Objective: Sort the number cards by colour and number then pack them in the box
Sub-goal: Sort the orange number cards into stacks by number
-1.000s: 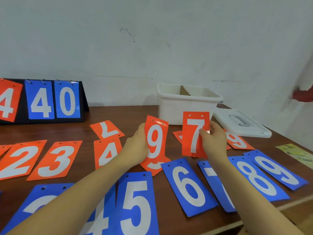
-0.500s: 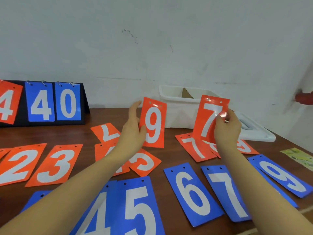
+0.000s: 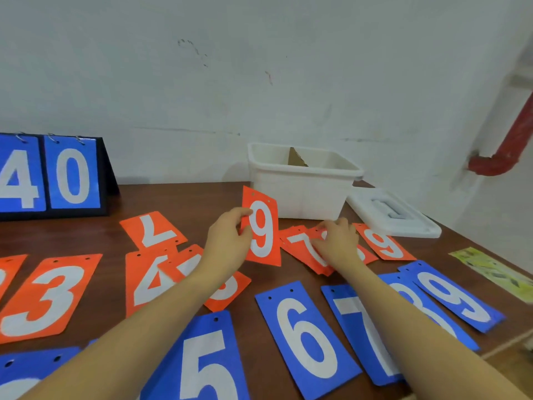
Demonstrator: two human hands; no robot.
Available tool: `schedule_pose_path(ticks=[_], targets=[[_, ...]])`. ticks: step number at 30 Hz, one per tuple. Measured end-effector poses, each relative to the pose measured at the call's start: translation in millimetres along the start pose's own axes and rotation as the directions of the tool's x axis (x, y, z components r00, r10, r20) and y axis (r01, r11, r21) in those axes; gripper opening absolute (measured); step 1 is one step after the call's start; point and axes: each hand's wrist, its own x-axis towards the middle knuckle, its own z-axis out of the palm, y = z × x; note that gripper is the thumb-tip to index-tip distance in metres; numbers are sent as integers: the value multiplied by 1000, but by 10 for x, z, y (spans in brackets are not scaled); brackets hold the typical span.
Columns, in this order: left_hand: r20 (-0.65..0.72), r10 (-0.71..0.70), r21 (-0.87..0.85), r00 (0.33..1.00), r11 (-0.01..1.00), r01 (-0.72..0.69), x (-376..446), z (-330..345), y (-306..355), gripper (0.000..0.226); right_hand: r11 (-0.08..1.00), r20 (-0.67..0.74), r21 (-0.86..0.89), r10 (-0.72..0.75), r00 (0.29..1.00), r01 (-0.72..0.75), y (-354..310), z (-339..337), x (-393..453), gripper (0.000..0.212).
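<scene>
My left hand holds an orange 9 card upright above the table, just in front of the white box. My right hand rests flat on a small pile of orange 7 cards lying on the table. Another orange 9 card lies to the right of that pile. Orange cards 3, 4 and an upside-down 7 lie to the left. Blue cards 5, 6, 7 and 9 form the near row.
The box's white lid lies to the right of the box. A flip scoreboard showing blue 4 and 0 stands at the back left. A yellow-green paper lies near the table's right edge. A red pipe runs on the right wall.
My right hand has lowered the orange 7 card onto the pile of 7s on the table. My left hand has kept the orange 9 card raised and shifted it slightly right.
</scene>
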Motion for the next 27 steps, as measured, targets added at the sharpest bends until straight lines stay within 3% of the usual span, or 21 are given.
schedule_pose_path(ticks=[2,3,5,7,9,11,13,15,17,22,27], targets=[[16,5,-1,1000,1000,-5,-3,18,10,35,997,-98,73,3,995,4,-66,-68,-60,36],[25,4,-19,1000,1000,-4,-9,33,23,35,969,-96,246,3,995,21,-115,-147,-103,32],[37,1,-95,999,996,3,-42,84,75,35,802,87,597,-46,995,-15,-235,-315,-226,30],[42,14,-178,999,984,-6,-85,162,156,36,649,225,756,-142,964,-82,-314,-451,-391,27],[55,12,-239,998,971,2,-136,254,248,38,563,182,824,-149,972,-68,-266,-494,-511,28],[94,22,-270,995,963,4,-180,353,336,38,513,60,858,-49,997,-27,-123,-559,-573,30],[166,58,-162,984,986,-31,-201,466,439,36,533,-86,845,56,995,43,105,-654,-556,29],[281,89,61,956,992,-110,-179,628,514,35,621,-222,778,134,966,93,350,-761,-469,34],[389,101,245,916,947,-208,-140,827,537,34,700,-277,711,204,939,58,604,-824,-315,37],[503,123,382,856,857,-347,59,1256,478,38,775,-161,611,317,935,-158,1100,-711,108,31],[569,184,401,801,789,-466,251,1631,581,40,914,-70,282,323,944,-292,1370,-445,358,27]])
